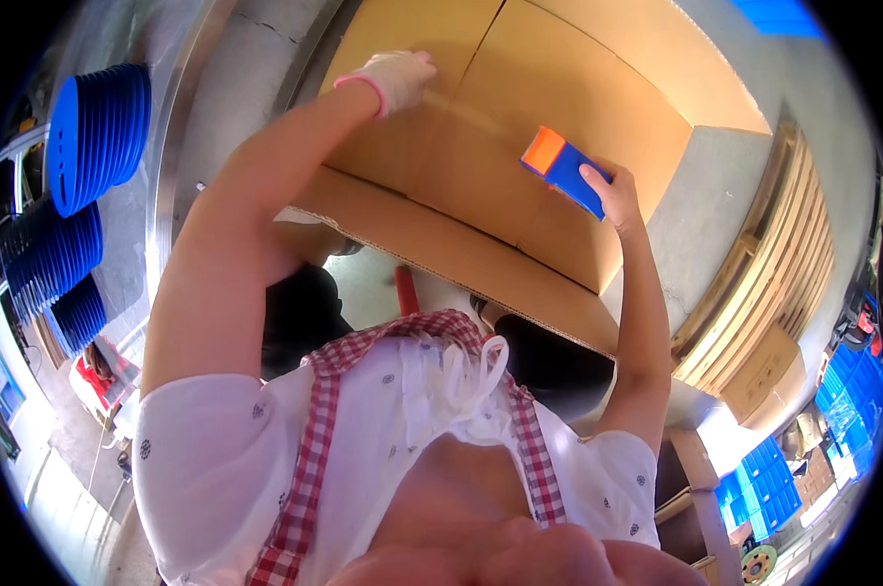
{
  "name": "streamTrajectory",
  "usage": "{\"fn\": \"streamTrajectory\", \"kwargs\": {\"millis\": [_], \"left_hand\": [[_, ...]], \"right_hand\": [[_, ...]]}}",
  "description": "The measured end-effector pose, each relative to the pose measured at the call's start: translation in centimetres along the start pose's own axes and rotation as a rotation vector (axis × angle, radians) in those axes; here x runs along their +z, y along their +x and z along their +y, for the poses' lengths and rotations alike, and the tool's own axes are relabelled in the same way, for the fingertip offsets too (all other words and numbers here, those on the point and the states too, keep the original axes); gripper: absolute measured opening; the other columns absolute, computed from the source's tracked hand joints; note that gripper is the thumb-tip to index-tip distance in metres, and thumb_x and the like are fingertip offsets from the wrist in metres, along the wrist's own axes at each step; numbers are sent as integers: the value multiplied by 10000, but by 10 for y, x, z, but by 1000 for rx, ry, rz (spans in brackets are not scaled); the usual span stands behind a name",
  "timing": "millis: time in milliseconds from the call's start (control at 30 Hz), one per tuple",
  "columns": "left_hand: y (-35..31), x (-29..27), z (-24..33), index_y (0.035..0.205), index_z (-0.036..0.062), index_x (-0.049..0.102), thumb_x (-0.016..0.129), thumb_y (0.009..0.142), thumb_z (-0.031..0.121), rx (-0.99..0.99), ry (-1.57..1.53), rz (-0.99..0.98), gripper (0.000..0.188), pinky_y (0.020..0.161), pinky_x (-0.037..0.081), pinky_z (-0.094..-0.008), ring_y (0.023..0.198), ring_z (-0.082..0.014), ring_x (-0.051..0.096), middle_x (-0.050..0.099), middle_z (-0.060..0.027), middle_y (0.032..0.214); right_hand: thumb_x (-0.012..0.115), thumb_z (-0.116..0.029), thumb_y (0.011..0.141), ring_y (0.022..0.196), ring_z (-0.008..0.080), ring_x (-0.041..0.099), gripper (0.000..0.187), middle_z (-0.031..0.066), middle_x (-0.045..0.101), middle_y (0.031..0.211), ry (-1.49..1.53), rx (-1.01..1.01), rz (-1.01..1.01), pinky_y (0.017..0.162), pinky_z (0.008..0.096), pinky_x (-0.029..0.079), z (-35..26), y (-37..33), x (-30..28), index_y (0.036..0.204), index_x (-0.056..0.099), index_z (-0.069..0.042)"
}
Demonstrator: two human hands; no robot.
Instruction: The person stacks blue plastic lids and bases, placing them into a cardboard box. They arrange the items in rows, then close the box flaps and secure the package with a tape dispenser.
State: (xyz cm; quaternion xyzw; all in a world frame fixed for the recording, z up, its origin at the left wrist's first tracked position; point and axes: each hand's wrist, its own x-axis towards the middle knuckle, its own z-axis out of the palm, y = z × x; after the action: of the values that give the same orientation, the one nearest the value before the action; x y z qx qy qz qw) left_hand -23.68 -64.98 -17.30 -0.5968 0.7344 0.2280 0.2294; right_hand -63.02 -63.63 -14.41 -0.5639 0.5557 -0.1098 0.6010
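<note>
A large brown cardboard carton [549, 88] lies in front of me, its near flap [461, 244] folded out toward my body. My left hand [394, 82] wears a white glove with a pink cuff and is over the carton's left part, near the centre seam. Its fingers look curled, and what they hold, if anything, does not show. My right hand [614, 198] is bare and grips a blue and orange block-shaped tool [580, 184] above the carton's right part. The tool's orange end points to the upper left; its exact kind cannot be made out.
Wooden pallets [754, 283] are stacked to the right, with a flat cardboard piece [763, 376] beside them. Blue crates [759, 488] stand at the lower right. Blue ribbed reels [100, 137] are stacked at the left, beyond a metal edge [163, 186].
</note>
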Motion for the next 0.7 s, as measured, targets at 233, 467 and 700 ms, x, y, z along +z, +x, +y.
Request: {"fn": "streamTrajectory", "kwargs": {"millis": [233,467,700], "left_hand": [[-27,-14,76,1117,85,612,555,950,342,139,-731,382,312,852,513,-404,932,-288,647,671,-111,1034],[-18,8,140,1215,46,547,572,979,334,9,-1930,-393,373,905,498,-344,1000,-184,600,599,-64,1163],[-14,1,154,1214,97,545,594,974,178,-18,-2205,-385,258,769,511,-243,982,-118,605,622,-12,1112]], "right_hand": [[717,-355,865,743,112,625,451,81,698,830,40,-46,19,677,258,500,26,4,-8,1083,708,39],[722,-346,862,731,109,616,449,74,693,825,19,-92,73,668,254,491,22,0,-6,1073,705,50],[705,-328,874,746,111,614,441,74,691,840,31,-104,103,685,256,490,24,1,-7,1080,696,62]]}}
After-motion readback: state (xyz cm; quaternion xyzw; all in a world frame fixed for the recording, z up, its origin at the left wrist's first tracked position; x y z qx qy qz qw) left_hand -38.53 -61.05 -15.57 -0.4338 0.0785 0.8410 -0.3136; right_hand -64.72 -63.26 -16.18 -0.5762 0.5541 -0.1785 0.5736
